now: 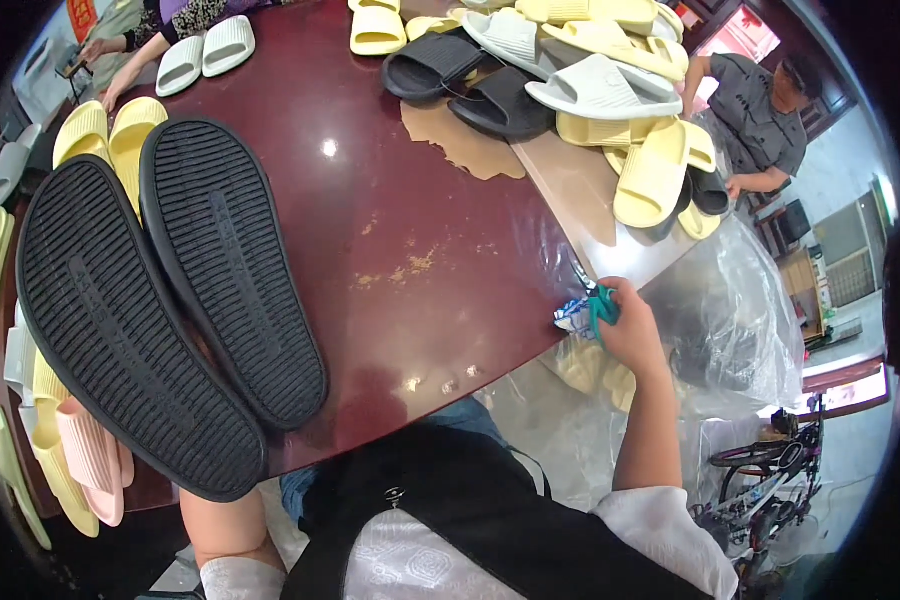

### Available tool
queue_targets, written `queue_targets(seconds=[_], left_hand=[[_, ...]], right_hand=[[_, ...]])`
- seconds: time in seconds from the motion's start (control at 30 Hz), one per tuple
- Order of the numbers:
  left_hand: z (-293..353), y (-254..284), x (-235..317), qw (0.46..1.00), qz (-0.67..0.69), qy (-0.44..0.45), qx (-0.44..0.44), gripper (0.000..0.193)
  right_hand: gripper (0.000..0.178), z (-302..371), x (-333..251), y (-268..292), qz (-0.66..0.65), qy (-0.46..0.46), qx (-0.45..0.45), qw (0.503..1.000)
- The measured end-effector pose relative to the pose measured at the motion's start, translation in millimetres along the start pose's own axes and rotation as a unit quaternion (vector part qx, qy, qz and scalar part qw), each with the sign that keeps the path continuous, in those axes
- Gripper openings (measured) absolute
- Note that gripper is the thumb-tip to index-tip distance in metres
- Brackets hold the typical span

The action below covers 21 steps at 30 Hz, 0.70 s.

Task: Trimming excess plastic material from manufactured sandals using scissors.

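Note:
A pair of black slippers (232,270) is raised close in front of me on the left, ribbed soles facing me. My left forearm (225,530) runs up behind them. The slippers hide my left hand, which holds them up; its fingers do not show. At the table's right edge, my right hand (632,325) is closed around scissors with teal handles (600,306), blades pointing away over the tabletop. A small crumpled blue-and-white piece (573,317) lies against the scissors; whether it is held with them I cannot tell.
A pile of yellow, white and black slippers (653,180) covers the far right of the red-brown table (400,330), partly on cardboard (460,145). White slippers (205,55) and people stand beyond. More slippers (95,450) line the left. Clear plastic bags (730,320) hang at right.

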<state>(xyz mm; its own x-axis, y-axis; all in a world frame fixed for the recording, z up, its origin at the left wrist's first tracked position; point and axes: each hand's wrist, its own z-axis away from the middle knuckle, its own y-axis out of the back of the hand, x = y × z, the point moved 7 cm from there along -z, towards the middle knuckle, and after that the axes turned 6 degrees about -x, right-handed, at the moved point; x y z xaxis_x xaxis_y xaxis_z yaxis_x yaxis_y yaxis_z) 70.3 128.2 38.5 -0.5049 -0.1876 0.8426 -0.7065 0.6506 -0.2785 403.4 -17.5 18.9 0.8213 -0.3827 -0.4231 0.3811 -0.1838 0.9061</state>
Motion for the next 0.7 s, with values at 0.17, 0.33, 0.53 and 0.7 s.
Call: queue_targets(seconds=[0.17,0.33,0.53,0.7], left_hand=[[4.0,3.5,12.3,0.996,-0.091,-0.021,-0.018,0.036],[11.0,7.8,19.7,0.983,-0.174,-0.041,-0.032,0.037],[16.1,18.1,54.7,0.945,-0.317,-0.062,-0.044,0.038],[27.0,29.1,84.7,0.892,-0.441,-0.090,-0.048,0.040]], right_hand=[[0.049,-4.5,-5.1,-6.2,0.014,-0.044,0.000,0.999],[0.054,-5.0,-1.2,-1.2,0.088,-0.043,0.035,0.995],[0.056,-6.3,-63.4,7.2,-0.030,0.072,0.071,0.994],[0.055,2.5,-104.9,-41.4,-0.272,0.084,-0.113,0.952]])
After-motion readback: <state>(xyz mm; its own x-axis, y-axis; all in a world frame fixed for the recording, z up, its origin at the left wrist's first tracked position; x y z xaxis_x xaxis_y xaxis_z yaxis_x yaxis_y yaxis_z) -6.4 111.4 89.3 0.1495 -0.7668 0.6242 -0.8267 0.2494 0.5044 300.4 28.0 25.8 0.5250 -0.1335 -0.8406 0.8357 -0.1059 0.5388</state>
